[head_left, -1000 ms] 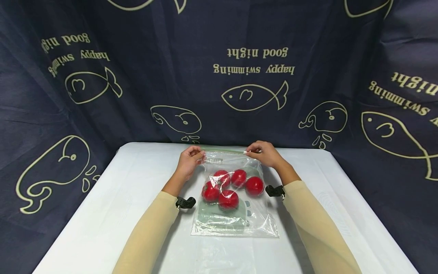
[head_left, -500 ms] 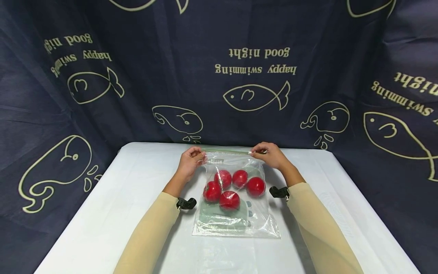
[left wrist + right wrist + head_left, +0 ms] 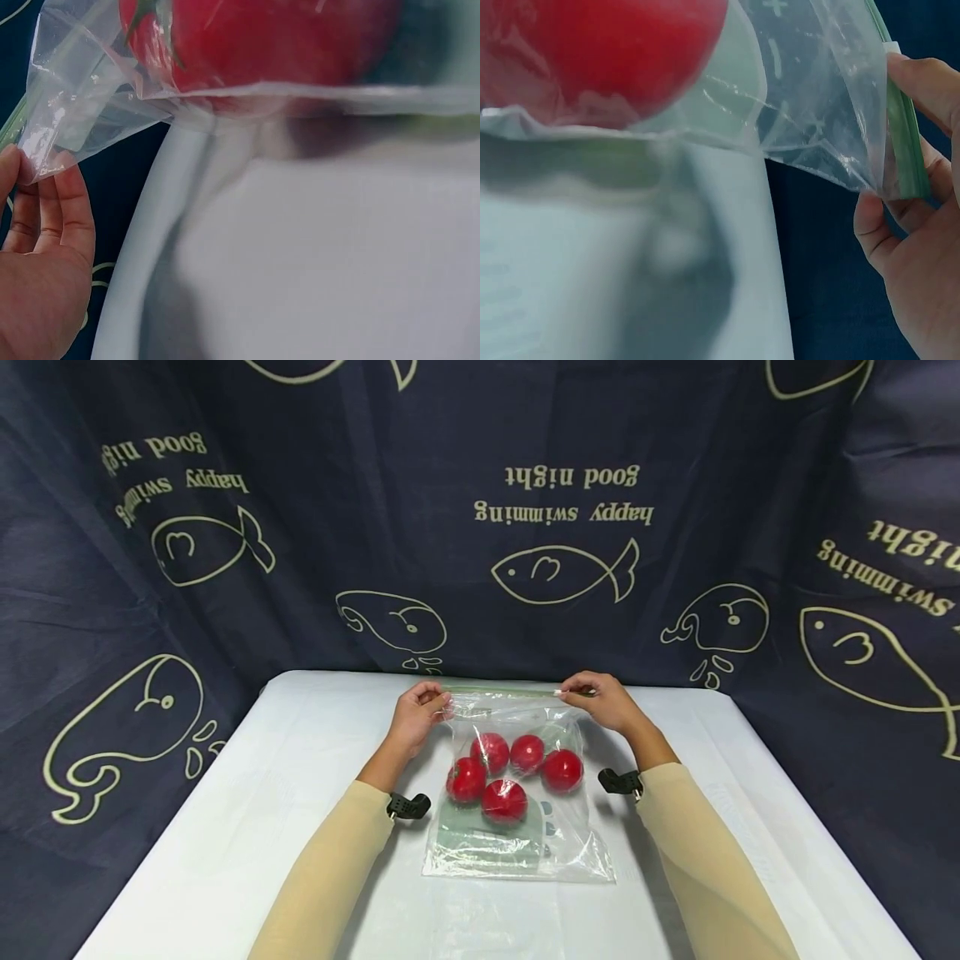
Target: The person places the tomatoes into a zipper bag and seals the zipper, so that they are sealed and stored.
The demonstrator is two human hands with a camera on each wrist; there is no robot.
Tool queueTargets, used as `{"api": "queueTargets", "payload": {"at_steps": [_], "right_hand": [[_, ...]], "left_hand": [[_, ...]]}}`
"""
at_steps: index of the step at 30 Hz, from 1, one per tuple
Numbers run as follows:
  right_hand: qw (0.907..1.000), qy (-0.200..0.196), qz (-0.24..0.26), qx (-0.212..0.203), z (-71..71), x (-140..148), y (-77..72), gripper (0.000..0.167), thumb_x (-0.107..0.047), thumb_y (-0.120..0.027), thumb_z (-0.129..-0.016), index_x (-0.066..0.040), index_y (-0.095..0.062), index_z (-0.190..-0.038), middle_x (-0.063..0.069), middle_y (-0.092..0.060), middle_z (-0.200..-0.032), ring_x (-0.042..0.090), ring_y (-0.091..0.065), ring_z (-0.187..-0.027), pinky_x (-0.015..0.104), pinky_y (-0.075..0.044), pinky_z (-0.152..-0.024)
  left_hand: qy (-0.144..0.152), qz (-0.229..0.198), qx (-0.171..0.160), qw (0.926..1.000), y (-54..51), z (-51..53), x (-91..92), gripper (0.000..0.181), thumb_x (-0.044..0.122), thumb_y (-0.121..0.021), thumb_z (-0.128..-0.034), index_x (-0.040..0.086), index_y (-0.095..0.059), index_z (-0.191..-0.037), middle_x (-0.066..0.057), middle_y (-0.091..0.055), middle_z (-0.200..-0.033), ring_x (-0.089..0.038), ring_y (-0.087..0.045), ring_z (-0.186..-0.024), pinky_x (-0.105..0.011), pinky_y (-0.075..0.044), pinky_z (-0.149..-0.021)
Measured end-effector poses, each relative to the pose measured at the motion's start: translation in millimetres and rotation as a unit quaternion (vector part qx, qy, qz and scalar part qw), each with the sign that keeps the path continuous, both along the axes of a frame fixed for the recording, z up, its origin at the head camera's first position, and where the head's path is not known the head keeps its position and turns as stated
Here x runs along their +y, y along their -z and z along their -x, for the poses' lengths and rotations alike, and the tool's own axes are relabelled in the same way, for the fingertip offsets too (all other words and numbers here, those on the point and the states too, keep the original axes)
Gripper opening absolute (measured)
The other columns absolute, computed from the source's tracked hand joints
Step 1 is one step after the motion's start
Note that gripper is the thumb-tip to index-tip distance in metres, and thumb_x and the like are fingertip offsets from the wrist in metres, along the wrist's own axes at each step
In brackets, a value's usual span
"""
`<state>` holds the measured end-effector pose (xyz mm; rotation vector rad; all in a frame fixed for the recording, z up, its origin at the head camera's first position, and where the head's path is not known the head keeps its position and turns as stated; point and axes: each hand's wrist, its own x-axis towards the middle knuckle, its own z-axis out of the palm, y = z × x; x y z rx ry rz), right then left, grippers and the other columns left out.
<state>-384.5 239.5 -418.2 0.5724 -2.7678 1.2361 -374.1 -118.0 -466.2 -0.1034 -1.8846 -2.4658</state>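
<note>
A clear slider zip bag [image 3: 525,852] lies flat on the table, its green zip strip [image 3: 502,691] toward the back edge. Several red tomatoes [image 3: 505,801] are inside it; one fills much of the right wrist view. My left hand [image 3: 417,714] pinches the bag's top left corner between thumb and fingers. At the right part of the strip, my right hand [image 3: 604,700] pinches the small white slider [image 3: 892,47] with its thumb against it. Other fingers of that hand lie behind and below the strip's end. Pale green print shows on the bag.
The white-covered table [image 3: 315,760] stretches out on both sides of the bag. Directly behind its far edge hangs a dark blue curtain [image 3: 450,527] with fish and whale drawings. A black wrist camera [image 3: 408,806] sits on each forearm.
My right hand has slid rightward along the zip strip, taking the white slider toward the right end. My left hand stays on the top left corner, and the tomatoes keep their arrangement.
</note>
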Motion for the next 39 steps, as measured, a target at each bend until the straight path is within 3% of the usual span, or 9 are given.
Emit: {"api": "queueTargets", "payload": {"at_steps": [10,20,27,35,39], "right_hand": [[0.9999,0.005,0.001,0.011,0.0,9.5,3.3,0.017,-0.028,-0.074,-0.096,-0.015,-0.075,-0.107,0.005,-0.074,-0.106,0.023,-0.063,-0.098,0.036,-0.052,-0.082],[0.9997,0.021,0.006,0.011,-2.0,16.9,6.8,0.017,-0.028,-0.071,-0.098,-0.015,-0.074,-0.109,0.006,-0.073,-0.107,0.025,-0.064,-0.100,0.033,-0.053,-0.079],[0.9994,0.024,0.026,0.003,-3.9,22.1,7.6,0.021,-0.028,-0.068,-0.100,-0.010,-0.071,-0.111,0.012,-0.069,-0.101,0.030,-0.063,-0.092,0.031,-0.052,-0.074],[0.9987,0.020,0.046,-0.001,-6.0,26.7,9.0,0.023,-0.024,-0.066,-0.102,-0.004,-0.067,-0.113,0.015,-0.066,-0.101,0.041,-0.064,-0.093,0.027,-0.053,-0.074],[0.9986,0.020,0.047,-0.009,-5.8,28.9,10.4,0.024,-0.026,-0.065,-0.103,-0.004,-0.066,-0.114,0.017,-0.066,-0.102,0.039,-0.065,-0.094,0.025,-0.054,-0.075]], "left_hand": [[0.004,0.003,0.004,1.0000,1.8,0.2,-1.4,0.015,0.001,-0.065,-0.0986,-0.005,-0.057,-0.109,0.002,-0.066,-0.085,-0.011,-0.068,-0.074,-0.025,-0.059,-0.069],[0.002,-0.004,0.005,1.0000,3.2,0.6,-3.3,0.015,0.001,-0.066,-0.0979,-0.005,-0.058,-0.108,0.001,-0.067,-0.083,-0.011,-0.068,-0.072,-0.025,-0.059,-0.067],[-0.003,0.005,0.004,1.0000,2.1,-0.1,-3.0,0.014,0.001,-0.066,-0.0980,-0.005,-0.058,-0.108,0.001,-0.066,-0.084,-0.010,-0.067,-0.071,-0.025,-0.059,-0.067],[-0.011,0.021,0.004,0.9997,1.8,1.1,-3.2,0.017,0.003,-0.069,-0.0968,-0.005,-0.059,-0.108,0.001,-0.067,-0.086,-0.011,-0.066,-0.070,-0.026,-0.059,-0.067],[-0.014,0.031,0.006,0.9994,0.5,0.4,-3.8,0.017,0.004,-0.069,-0.0968,-0.005,-0.060,-0.108,0.001,-0.067,-0.086,-0.010,-0.065,-0.069,-0.025,-0.059,-0.066]]}}
